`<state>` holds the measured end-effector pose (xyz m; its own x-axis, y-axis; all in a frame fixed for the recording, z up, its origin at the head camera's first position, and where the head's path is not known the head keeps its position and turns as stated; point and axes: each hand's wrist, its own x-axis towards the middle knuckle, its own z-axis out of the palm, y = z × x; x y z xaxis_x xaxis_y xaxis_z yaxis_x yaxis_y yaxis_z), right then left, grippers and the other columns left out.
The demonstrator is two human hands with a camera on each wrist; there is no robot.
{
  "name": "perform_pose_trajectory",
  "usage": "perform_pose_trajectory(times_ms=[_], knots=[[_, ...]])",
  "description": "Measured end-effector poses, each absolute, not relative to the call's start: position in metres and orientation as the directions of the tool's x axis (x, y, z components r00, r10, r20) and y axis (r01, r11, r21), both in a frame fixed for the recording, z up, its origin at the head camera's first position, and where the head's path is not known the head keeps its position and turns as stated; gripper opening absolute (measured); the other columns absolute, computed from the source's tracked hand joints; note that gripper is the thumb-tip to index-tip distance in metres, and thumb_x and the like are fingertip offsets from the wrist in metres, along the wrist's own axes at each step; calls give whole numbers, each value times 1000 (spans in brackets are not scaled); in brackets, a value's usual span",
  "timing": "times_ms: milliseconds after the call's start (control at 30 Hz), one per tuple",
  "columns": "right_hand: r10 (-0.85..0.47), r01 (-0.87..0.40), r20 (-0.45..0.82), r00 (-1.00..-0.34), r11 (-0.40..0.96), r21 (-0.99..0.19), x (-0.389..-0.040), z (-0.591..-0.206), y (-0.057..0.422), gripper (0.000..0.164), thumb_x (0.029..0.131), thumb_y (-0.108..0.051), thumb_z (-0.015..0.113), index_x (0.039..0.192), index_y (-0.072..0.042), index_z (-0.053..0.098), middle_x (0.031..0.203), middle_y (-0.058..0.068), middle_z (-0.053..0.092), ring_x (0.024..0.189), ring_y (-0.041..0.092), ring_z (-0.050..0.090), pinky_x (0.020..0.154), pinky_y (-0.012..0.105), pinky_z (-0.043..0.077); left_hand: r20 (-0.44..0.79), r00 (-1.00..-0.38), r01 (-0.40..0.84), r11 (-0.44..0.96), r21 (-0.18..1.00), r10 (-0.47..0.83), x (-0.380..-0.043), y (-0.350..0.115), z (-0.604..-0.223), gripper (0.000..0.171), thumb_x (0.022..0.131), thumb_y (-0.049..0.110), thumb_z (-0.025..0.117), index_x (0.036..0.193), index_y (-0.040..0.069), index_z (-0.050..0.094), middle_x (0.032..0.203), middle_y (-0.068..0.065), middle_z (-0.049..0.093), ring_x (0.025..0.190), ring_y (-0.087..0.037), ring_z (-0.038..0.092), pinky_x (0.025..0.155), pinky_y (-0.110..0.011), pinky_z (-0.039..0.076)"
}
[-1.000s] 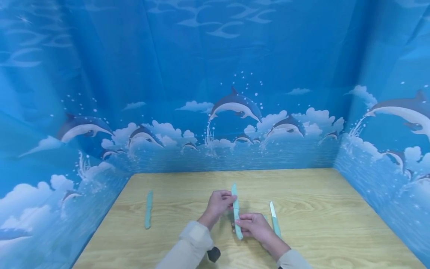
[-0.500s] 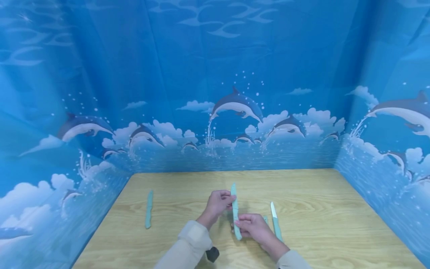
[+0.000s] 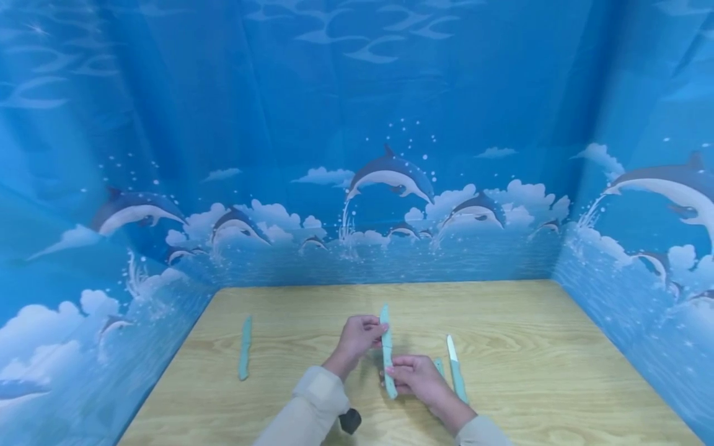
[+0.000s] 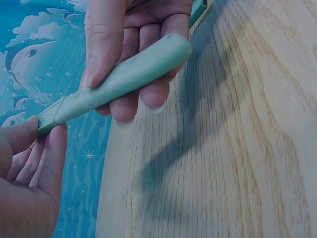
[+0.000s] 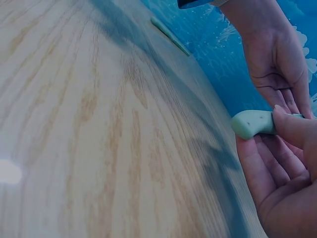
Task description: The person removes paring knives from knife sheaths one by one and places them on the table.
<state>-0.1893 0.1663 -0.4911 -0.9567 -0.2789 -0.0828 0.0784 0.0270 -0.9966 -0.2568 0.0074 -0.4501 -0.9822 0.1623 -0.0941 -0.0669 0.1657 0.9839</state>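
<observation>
A mint-green sheathed knife [image 3: 387, 354] is held up over the table, pointing away from me. My left hand [image 3: 357, 337] pinches the sheath near its far end between thumb and fingers. The right hand [image 3: 421, 379] grips the handle nearer to me, thumb on top and fingers beneath. In the left wrist view the handle [image 4: 133, 74] shows its rounded butt, and a seam marks where it meets the sheath. The right wrist view shows the handle butt [image 5: 250, 124] poking out past my right thumb; the sheath is mostly hidden there.
A bare-bladed knife with a green handle [image 3: 457, 375] lies right of my right hand. Between them a green piece [image 3: 439, 367] is partly covered by that hand. Another green knife [image 3: 245, 348], its blade covered, lies at the left. Blue dolphin-print curtains [image 3: 312, 260] border the wooden table [image 3: 530, 347].
Both hands, still gripping the sheathed knife, have drifted slightly left. A little more of the green piece beside my right hand shows.
</observation>
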Motion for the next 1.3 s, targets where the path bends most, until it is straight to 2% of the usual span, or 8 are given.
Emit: perform_pose_trajectory(times_ms=[400, 733, 933, 1300], knots=[[-276, 94, -98, -956, 26, -995, -189, -493, 165, 45, 91, -19, 67, 121, 12, 56, 109, 22, 69, 93, 31, 70, 81, 37, 60, -105, -983, -79, 163, 983, 152, -258, 6, -451, 18, 90, 11, 69, 103, -2, 66, 91, -9, 70, 74, -15, 68, 71, -30, 61], [-273, 95, -99, -957, 26, -995, -187, -492, 161, 43, 91, -19, 67, 120, 11, 57, 109, 21, 69, 93, 29, 71, 81, 36, 60, -94, -986, -71, 162, 984, 138, -259, 2, -451, 24, 89, 11, 69, 107, -4, 64, 92, -11, 70, 76, -16, 68, 75, -32, 61], [-275, 98, -102, -956, 27, -995, -185, -493, 160, 42, 92, -19, 67, 119, 11, 58, 109, 21, 69, 92, 29, 71, 81, 36, 60, -102, -987, -78, 178, 981, 126, -258, 1, -449, 24, 89, 12, 70, 107, -3, 65, 91, -9, 71, 76, -15, 67, 72, -29, 61], [-274, 99, -105, -956, 36, -994, -183, -495, 160, 42, 92, -20, 67, 119, 10, 59, 108, 20, 69, 95, 29, 70, 82, 36, 59, -97, -987, -73, 179, 981, 125, -259, -1, -452, 22, 90, 13, 69, 106, -3, 65, 90, -9, 70, 75, -16, 68, 72, -31, 61]])
